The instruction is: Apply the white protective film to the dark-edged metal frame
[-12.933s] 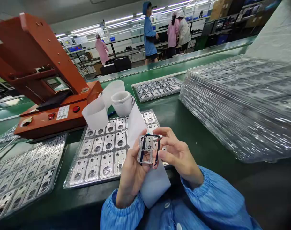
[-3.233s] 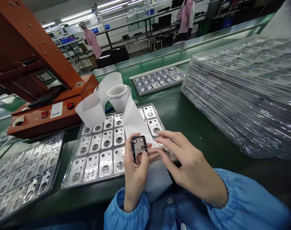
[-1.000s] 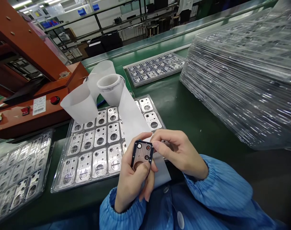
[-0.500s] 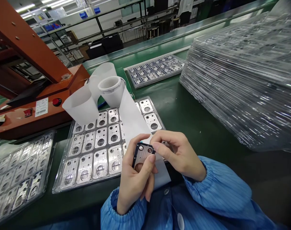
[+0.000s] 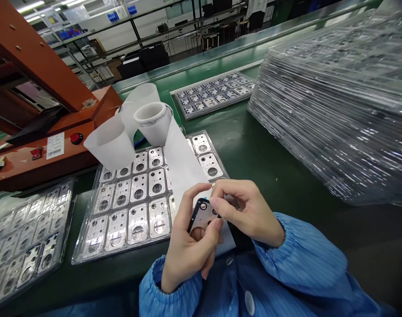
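Note:
A small metal plate with a dark border, round holes and a bit of light blue at its top edge is held in my left hand. The left thumb presses on its right side while the fingers support it from the left and behind. My right hand is pinched, thumb against forefinger, at the plate's upper right corner. Whatever lies between those fingertips is hidden. Beneath both hands runs a strip of white backing film, which comes from a roll and crosses a clear tray of silvery metal plates.
An orange machine with a red button stands at the left. Another tray of plates lies at lower left. A tray of dark-bordered plates is farther back. A tall stack of clear plastic trays fills the right side of the green bench.
The metal plate has shifted slightly right and tilted in my left hand, and the left thumb has moved right with it. My right hand stays pinched at the plate's corner.

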`<state>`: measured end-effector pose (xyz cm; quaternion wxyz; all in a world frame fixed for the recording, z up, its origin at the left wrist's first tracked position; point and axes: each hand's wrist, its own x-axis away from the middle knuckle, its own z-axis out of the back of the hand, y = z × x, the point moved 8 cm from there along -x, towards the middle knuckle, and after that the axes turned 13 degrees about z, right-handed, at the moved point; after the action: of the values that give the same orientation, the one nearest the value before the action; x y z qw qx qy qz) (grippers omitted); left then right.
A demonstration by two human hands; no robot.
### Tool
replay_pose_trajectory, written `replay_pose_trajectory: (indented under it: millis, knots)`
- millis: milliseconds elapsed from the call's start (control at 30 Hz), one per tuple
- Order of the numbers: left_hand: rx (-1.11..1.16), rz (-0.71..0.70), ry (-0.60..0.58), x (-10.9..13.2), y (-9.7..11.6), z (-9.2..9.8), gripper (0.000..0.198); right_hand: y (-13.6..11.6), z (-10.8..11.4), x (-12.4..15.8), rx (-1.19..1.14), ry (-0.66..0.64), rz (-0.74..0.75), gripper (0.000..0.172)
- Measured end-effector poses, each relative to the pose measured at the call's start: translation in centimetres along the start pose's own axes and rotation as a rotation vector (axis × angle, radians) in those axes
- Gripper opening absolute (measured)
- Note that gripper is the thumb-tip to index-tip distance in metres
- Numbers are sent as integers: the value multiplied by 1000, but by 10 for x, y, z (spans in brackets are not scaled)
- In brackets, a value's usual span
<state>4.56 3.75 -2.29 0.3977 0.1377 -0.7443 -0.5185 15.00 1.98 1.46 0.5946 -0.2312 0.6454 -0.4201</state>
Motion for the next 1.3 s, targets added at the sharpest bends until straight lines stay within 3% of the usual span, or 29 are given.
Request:
replay_pose_trajectory:
  millis: [367,500,600,667,967,1100,1300]
  knots:
    - [68,-10,-2,0,0,-2,42,-4,3,3,27,33,55,24]
    - [172,-160,152,1,9,8,19,-10,7,4,101,116,140,23]
    - [128,-313,362,8,16,20,15,-13,5,3,127,93,171,24]
    - [104,-359,441,11,18,22,14,-14,2,2,132,68,175,24]
    - [125,-405,509,15,18,23,6,-15,0,3,147,49,193,22]
    - [104,-454,574,19,19,26,8,-14,-1,4,154,37,192,21]
    - [16,-496,578,20,19,27,12,-13,-1,3,146,26,167,20]
